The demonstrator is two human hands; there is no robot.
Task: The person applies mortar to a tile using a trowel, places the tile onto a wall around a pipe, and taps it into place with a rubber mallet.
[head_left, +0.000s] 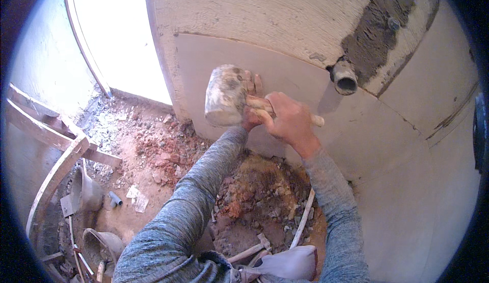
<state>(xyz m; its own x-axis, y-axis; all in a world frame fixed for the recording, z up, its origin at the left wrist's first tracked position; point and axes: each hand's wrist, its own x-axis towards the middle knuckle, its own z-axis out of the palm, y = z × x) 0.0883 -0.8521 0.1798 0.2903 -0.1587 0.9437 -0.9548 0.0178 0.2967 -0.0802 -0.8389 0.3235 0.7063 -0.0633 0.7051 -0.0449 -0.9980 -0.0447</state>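
Observation:
My right hand (289, 120) is closed around the wooden handle (317, 120) of a mallet with a large, dirty pale head (224, 94). My left hand (254, 83) is partly hidden behind the mallet; its visible fingers lie outstretched against a large beige tile (198, 64) on the wall. Just right of both hands, a round pipe stub (345, 77) sticks out of the wall below a rough dark mortar patch (379, 18).
At left are a bright doorway (122, 33), a wooden frame (58, 178) and buckets (104, 245). Rubble (163, 150) covers the floor, with a hammer (247, 252), a long stick (303, 217) and a short grey pipe (115, 198). More tiles (397, 181) cover the right wall.

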